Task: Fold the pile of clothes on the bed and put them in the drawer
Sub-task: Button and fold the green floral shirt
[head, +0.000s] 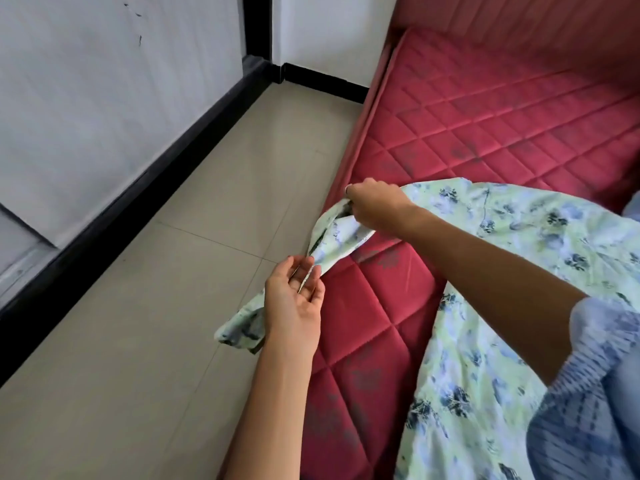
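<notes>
A pale green garment with blue flower print (485, 289) lies spread over the near right part of the red quilted mattress (485, 109). One sleeve of it (332, 237) stretches out past the mattress's left edge, its end hanging over the floor. My right hand (374, 206) grips the sleeve near the shoulder, fingers curled round the bunched cloth. My left hand (294, 296) is palm up with loosely bent fingers under the sleeve further down, the cloth's edge lying across the fingers. No drawer is in view.
Beige floor tiles (173, 306) run along the bed's left side. A white wall with a black skirting (114, 202) bounds the floor on the left. The padded red headboard (519, 15) stands at the far end. A blue patterned sleeve (595, 375) covers my right upper arm.
</notes>
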A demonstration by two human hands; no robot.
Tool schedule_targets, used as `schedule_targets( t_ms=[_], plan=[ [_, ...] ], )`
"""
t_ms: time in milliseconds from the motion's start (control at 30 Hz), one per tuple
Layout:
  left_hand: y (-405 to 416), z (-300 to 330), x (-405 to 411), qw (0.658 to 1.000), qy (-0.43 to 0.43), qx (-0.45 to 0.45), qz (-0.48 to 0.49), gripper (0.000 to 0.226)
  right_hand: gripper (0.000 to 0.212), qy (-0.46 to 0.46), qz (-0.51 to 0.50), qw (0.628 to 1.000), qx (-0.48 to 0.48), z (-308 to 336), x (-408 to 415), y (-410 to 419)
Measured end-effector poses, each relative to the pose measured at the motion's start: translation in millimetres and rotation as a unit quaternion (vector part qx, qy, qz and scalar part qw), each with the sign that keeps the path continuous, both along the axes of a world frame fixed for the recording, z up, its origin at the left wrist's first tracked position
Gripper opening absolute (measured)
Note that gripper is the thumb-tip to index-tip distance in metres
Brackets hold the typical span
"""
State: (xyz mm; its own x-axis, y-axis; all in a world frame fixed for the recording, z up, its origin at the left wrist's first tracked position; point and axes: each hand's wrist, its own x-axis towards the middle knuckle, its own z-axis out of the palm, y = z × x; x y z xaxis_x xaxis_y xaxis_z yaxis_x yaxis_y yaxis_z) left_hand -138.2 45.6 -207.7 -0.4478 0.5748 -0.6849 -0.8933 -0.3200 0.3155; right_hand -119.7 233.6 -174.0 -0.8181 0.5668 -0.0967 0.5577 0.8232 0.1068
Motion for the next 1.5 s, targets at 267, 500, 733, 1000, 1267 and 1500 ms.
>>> schedule_targets(
  t_ms=[267,500,733,1000,1267,1500],
  plan=[
    [41,28,22,0.977,0.049,0.147,-0.143,0.03,0.037,0.315,-0.024,0.948,0.036,54,42,-4],
    [48,30,41,0.977,0.05,0.123,-0.168,0.048,0.039,0.266,0.243,0.91,0.206,48,108,-24],
    [45,-7,43,0.929,0.264,-0.213,-0.144,0.046,0.027,0.114,0.379,0.908,0.137,1,146,-39],
    [51,-5,24,0.991,0.134,-0.008,-0.02,0.006,0.025,0.11,0.33,0.935,0.072,-8,173,-54],
    [10,26,-21,0.948,0.028,0.27,0.165,0.023,0.061,0.092,0.145,0.985,-0.006,-16,156,-68],
    [9,15,-34,0.96,0.007,0.258,0.113,0.067,0.076,0.089,-0.011,0.986,-0.14,-25,137,-60]
  ],
)
